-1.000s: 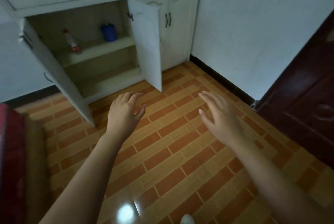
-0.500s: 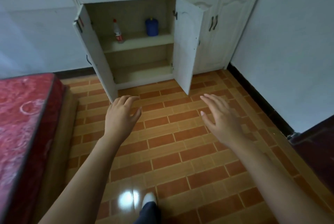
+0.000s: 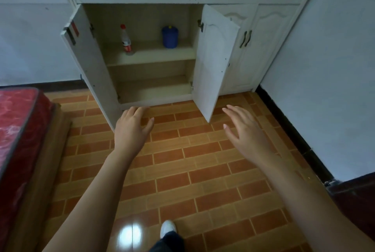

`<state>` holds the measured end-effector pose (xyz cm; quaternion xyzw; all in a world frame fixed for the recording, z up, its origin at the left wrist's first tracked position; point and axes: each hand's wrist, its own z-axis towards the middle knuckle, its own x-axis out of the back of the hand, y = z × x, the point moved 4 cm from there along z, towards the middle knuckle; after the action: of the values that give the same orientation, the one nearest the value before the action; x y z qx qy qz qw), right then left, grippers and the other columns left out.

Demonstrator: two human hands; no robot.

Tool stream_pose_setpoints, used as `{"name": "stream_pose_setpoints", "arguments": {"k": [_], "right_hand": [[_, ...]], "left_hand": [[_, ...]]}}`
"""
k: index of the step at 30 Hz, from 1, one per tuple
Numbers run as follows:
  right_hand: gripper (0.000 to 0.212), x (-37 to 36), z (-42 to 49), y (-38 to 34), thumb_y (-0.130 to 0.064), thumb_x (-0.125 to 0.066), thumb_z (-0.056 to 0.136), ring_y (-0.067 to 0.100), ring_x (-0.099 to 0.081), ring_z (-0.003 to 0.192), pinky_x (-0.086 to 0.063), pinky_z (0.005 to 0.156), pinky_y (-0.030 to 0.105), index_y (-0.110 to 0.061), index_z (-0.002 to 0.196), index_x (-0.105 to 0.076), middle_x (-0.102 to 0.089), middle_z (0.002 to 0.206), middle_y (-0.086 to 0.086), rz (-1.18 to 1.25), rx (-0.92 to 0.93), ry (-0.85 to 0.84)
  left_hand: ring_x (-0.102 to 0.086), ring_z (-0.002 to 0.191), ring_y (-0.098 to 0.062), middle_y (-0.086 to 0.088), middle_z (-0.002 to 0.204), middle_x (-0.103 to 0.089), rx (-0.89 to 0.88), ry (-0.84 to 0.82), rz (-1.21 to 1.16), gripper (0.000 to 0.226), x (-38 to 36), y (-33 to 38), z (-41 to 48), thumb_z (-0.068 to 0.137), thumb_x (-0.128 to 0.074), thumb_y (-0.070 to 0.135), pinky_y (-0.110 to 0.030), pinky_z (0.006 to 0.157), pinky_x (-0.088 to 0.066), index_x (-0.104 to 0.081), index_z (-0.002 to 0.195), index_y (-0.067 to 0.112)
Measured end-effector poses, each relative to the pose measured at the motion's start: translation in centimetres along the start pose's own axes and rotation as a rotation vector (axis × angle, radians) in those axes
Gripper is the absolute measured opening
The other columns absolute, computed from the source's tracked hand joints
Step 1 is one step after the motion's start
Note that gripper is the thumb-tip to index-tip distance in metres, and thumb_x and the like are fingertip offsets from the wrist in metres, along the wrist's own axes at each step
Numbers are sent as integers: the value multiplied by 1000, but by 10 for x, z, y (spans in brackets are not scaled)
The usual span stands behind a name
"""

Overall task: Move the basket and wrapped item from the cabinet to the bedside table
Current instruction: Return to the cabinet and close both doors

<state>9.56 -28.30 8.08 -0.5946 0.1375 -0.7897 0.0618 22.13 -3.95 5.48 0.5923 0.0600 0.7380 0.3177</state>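
Blue lidded basket (image 3: 170, 37) stands on the upper shelf of the open white cabinet (image 3: 215, 62), right of a red-capped bottle (image 3: 125, 41) | left hand (image 3: 130, 128) and right hand (image 3: 246, 133) outstretched over the brick-patterned floor (image 3: 182, 170), fingers spread, holding nothing | red mattress (image 3: 18, 125) at left.

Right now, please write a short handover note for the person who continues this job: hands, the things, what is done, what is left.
Left hand and right hand: both open, empty, held over the tiled floor in front of the cabinet.
Both cabinet doors stand open. Upper shelf: a red-capped bottle and a blue lidded container. Bottom shelf looks empty.
No basket, wrapped item or bedside table in view.
Done: cannot tell.
Left: locate them first.
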Motion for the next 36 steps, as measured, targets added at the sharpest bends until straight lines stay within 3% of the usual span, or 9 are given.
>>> {"name": "stream_pose_setpoints", "arguments": {"k": [8, 15, 21, 25, 36], "right_hand": [[43, -19, 118, 31, -24, -44, 95, 18, -27, 134, -14, 103, 24, -12, 137, -39, -38, 143, 4, 6, -19, -8], [42, -44, 213, 74, -24, -44, 95, 20, -31, 132, -29, 105, 34, -11, 135, -41, -42, 141, 6, 49, -12, -38], [49, -57, 301, 116, -32, -33, 91, 24, -37, 128, -25, 104, 31, -9, 133, -43, -46, 137, 9, 49, 56, -74], [47, -63, 352, 142, -28, -37, 90, 27, -42, 124, -31, 103, 36, -6, 130, -46, -50, 133, 12, 38, 108, -86], [43, -100, 443, 167, -22, -37, 91, 28, -45, 121, -29, 100, 32, -4, 128, -48, -52, 130, 14, 42, 138, -108]], "left_hand": [[-52, 105, -27, -10, 113, -60, -52, -11, -3, 34, -26, -2, 117, 87, -57, 27, -41, 86, -45, -57, 118, 12], [-51, 106, -27, -10, 115, -59, -41, -29, 45, 35, -61, -3, 204, 87, -57, 25, -42, 87, -44, -56, 119, 12], [-53, 105, -28, -12, 113, -61, -49, 8, 58, 34, -95, 18, 283, 86, -59, 23, -41, 85, -43, -57, 116, 9], [-54, 104, -31, -15, 111, -61, -37, 16, 42, 34, -117, 32, 326, 84, -61, 19, -43, 86, -43, -58, 115, 7], [-52, 106, -32, -15, 112, -61, 9, -61, 90, 34, -164, 5, 407, 85, -59, 22, -45, 88, -42, -58, 115, 7]]}}
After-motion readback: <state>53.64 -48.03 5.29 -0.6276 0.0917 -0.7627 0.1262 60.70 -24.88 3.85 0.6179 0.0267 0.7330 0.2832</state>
